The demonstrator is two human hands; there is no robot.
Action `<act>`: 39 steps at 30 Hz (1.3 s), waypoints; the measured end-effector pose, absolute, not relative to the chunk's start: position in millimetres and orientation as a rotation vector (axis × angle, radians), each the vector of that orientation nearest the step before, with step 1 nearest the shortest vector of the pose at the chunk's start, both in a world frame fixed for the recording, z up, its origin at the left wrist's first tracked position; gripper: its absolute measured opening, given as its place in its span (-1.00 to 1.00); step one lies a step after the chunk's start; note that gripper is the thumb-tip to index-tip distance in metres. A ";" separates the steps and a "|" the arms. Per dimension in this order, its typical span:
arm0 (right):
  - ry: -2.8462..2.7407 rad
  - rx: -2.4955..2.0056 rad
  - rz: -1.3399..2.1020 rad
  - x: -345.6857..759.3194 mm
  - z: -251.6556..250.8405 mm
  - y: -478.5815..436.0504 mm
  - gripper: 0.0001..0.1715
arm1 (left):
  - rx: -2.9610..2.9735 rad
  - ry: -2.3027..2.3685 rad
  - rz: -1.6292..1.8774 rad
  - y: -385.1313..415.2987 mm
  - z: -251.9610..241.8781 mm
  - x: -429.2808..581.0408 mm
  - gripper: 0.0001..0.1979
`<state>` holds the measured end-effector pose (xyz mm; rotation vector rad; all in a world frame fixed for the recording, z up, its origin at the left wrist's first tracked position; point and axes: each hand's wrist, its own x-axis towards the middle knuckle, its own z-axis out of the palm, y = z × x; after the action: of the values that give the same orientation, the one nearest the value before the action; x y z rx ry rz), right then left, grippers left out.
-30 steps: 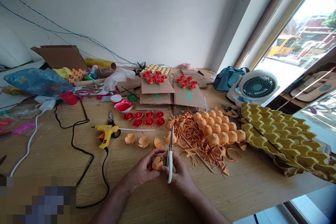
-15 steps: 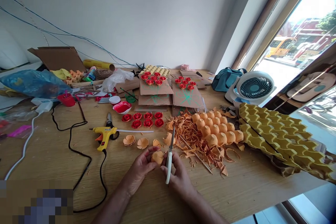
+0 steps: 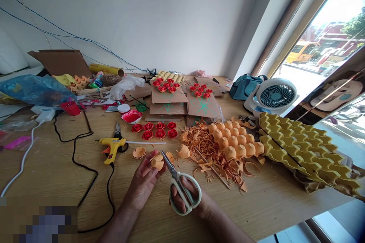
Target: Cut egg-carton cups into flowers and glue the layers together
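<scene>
While scraps crowd nearby, left hand holds cup.

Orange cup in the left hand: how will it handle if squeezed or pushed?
Probably very light: the left hand holds the orange cup at the fingertips alone. Likely crushable: its thin wall looks cut into petals, like the curled scraps nearby. Rounded, so it may rock when pushed.

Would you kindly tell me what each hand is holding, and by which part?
The left hand pinches a small orange egg-carton cup by its base; the right hand holds scissors by the handle loops.
</scene>
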<state>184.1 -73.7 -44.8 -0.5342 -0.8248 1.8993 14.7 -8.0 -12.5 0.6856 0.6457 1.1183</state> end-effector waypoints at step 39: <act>-1.756 -1.321 1.065 197.4 -22.9 -80.4 -0.74 | 0.711 0.739 1.098 -9.6 -13.2 17.5 -0.51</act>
<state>197.4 -80.4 -22.9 -1.3212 -1.7559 1.0645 17.5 -9.6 -13.2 0.7106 0.7395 1.0982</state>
